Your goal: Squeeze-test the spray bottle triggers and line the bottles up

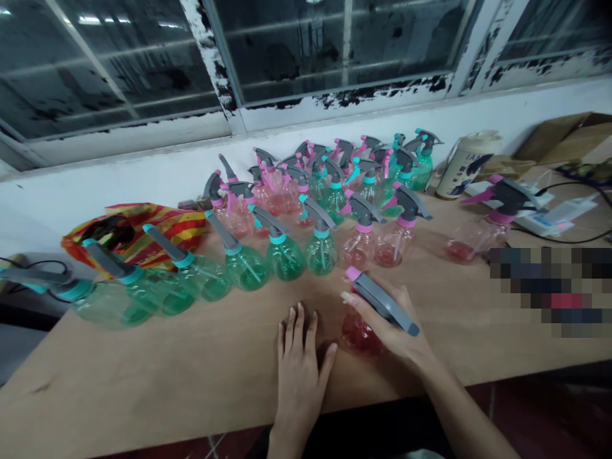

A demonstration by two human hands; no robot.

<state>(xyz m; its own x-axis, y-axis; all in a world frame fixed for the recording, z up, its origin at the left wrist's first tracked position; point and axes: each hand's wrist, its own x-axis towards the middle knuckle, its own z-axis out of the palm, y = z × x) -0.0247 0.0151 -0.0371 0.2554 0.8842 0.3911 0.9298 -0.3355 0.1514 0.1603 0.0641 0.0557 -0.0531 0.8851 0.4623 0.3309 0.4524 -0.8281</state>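
Head cam view: the right hand (404, 344) is wrapped around a spray bottle (361, 336) with a pink nozzle and a grey handle, red liquid sitting in the bottom. That bottle's at the near side of the tabletop (157, 382), kinda right of center. Can't really tell if its base is touching the wood. The left hand (299, 366) isn't holding anything, it's just palm down on the tabletop beside the bottle, fingers spread a bit.

Past the hands there's a slanting row of six green bottles (246, 268) with teal collars, running off to the left, then two pink bottles (392, 245) at its right end. Another pink-nozzled bottle (478, 239) stands by itself farther right. Behind all that, a crowd of mixed green and pink bottles (335, 194) is bunched up near the white wall (157, 169) under the windows.

Other stuff: a crumpled red-and-yellow bag (186, 226) back left, a pale cup (463, 169) with dark print right of the crowd, and a cardboard box (554, 140) in the far right corner.
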